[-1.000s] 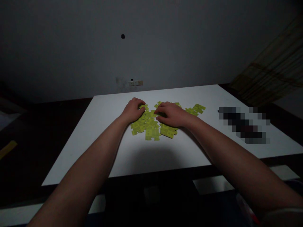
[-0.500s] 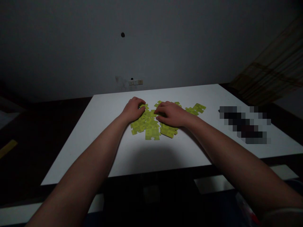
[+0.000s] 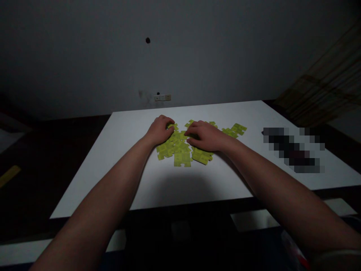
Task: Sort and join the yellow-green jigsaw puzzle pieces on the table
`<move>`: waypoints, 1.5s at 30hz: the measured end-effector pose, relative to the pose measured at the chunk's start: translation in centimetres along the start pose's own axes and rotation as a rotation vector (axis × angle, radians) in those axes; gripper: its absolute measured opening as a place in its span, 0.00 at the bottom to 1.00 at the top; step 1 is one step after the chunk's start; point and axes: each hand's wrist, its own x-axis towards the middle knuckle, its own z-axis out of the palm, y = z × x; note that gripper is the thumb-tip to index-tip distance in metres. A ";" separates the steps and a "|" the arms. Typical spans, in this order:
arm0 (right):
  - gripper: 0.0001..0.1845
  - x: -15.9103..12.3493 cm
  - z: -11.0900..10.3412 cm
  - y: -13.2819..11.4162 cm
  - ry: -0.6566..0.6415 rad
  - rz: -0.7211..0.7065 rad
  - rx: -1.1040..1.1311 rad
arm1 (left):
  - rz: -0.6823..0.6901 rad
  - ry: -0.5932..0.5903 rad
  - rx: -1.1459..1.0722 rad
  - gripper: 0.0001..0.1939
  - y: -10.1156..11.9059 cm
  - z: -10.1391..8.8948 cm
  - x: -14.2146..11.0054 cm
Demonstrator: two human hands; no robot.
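Yellow-green jigsaw puzzle pieces (image 3: 182,158) lie in a loose, overlapping heap on the white table (image 3: 135,195). At the heap's left side rests my left hand (image 3: 161,130), fingers curved and apart over the pieces, no piece seen lifted in it. My right hand (image 3: 203,136) lies palm down across the right part of the heap, its fingers spread and touching the pieces. Under its palm some pieces are hidden. One piece (image 3: 200,155) shows below that hand, and a few more (image 3: 239,129) stick out to its right.
A dark, pixelated object (image 3: 290,148) lies on the right of the table. Behind the table is a grey wall with a socket strip (image 3: 163,98). A striped curtain (image 3: 316,86) hangs at the right. Off the table's left side is a yellow strip (image 3: 9,175).
The whole view has shifted slightly. Both hands keep the same place on the puzzle pieces, and no piece has visibly moved.
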 end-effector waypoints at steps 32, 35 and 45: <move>0.19 -0.1 0.1 0.0 0.011 0.004 0.031 | 0.026 0.033 -0.109 0.15 0.6 -0.3 -0.3; 0.19 -0.1 0.2 0.1 0.018 0.012 0.036 | 0.039 0.046 -0.126 0.15 0.7 -0.4 -0.3; 0.18 -0.1 0.0 0.2 0.028 0.028 0.016 | 0.019 0.063 -0.122 0.15 0.5 -0.4 -0.3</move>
